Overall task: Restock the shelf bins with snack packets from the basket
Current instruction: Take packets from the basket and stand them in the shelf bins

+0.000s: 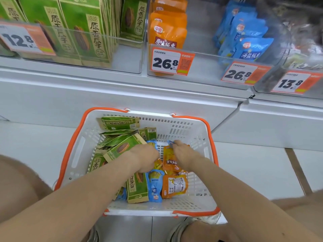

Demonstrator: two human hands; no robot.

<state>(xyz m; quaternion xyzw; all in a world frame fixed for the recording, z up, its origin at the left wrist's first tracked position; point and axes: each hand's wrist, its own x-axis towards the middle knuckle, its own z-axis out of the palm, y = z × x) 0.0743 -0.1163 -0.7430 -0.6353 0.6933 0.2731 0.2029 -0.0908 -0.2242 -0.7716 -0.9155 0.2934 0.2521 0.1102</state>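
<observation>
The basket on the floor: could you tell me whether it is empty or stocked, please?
Not empty: the basket holds green packets and orange packets; the right hand pinches a blue packet, the left hand reaches in.

We log a white shelf (104, 75) carrying clear bins (129, 55): green seed packets (82, 32) at left, orange packets (167, 32) in the middle, blue packets (250, 41) to the right. On the pale tiled floor (253, 172) below stands a white basket (181, 128) with orange handles.

Hidden and blurred
The left hand (146, 158) sinks its fingers among packets (155, 184) (grip unreadable); the right hand (183, 154) pinches and mostly covers a blue packet (169, 142); the far-right bin (305, 41) is blurred.
</observation>
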